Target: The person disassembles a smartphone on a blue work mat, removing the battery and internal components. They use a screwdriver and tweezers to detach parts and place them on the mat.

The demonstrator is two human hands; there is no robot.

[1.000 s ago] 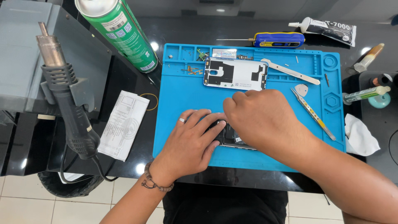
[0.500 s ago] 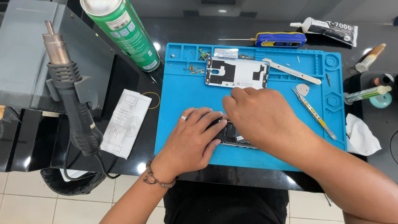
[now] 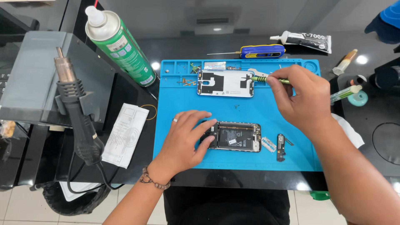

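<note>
An opened phone (image 3: 237, 136) with its insides showing lies on the blue work mat (image 3: 179, 104). My left hand (image 3: 186, 137) rests on its left end, fingers spread. My right hand (image 3: 302, 98) is raised over the mat's far right and grips a green-handled tool (image 3: 266, 79), whose tip points at the white back cover (image 3: 225, 83) lying further back. A small black part (image 3: 281, 146) and a small silver piece (image 3: 268, 144) lie just right of the phone.
A heat gun (image 3: 77, 112) hangs in a holder at the left, beside a green spray can (image 3: 123, 48) and a paper slip (image 3: 124, 134). A blue-and-yellow screwdriver (image 3: 260, 51), a glue tube (image 3: 304, 40) and small bottles (image 3: 348, 93) stand behind and right of the mat.
My right hand has lifted off the phone, moved to the far right and taken up the green-handled tool. The phone is now uncovered, with small parts beside it. My left hand stays on it.
</note>
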